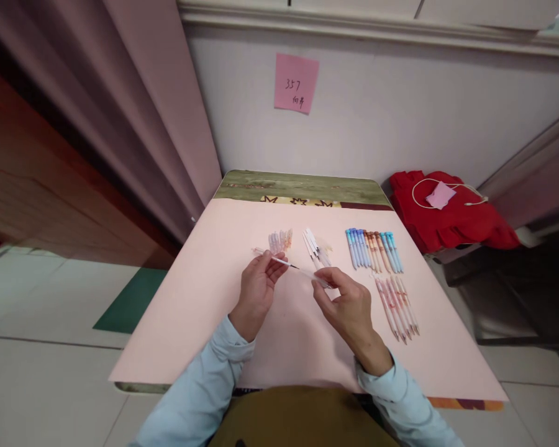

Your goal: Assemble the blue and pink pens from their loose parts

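Observation:
My left hand [255, 284] is closed in a pinch on a slim white pen refill [283, 262] with a dark section toward its right end. A pinkish piece shows beyond the fingers at the left. My right hand [349, 304] pinches a translucent pen barrel [311, 274], in line with the refill; whether the dark end sits inside it I cannot tell. Just past my left hand lies a row of clear, pinkish pen parts [279, 239]. Several white refills [311, 241] lie fanned out beyond the gap between my hands.
Blue, brown and turquoise-topped pens [374, 249] lie in a row on the right of the pale pink table cover [186, 310]. Nearer are several pinkish pens [397, 307] with metallic tips. A red cloth [447, 214] with a white cable lies beyond the table's right edge.

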The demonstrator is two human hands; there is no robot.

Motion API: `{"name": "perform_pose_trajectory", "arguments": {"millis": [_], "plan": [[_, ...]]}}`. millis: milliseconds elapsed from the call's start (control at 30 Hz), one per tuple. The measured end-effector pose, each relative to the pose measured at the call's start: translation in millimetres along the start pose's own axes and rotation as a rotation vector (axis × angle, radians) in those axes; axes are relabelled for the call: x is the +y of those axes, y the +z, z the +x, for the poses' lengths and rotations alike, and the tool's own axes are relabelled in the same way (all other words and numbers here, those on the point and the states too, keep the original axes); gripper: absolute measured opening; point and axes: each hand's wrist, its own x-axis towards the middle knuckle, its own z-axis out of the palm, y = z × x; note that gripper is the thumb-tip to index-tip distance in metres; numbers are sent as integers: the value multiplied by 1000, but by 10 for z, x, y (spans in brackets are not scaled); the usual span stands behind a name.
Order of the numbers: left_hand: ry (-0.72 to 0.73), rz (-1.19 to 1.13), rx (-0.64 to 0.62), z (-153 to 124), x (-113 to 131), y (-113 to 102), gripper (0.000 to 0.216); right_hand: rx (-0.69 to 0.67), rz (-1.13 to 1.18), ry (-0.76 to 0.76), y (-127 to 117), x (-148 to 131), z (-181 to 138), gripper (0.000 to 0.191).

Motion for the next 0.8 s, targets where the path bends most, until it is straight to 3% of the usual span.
{"name": "perform_pose_trajectory", "arguments": {"millis": [533,800], "plan": [[44,105,-90,-125,-106,97,24,-12,1,-5,93,3,20,12],[38,149,-154,-237,-159,202,29,57,63,-43,147,8,51,13]]}}
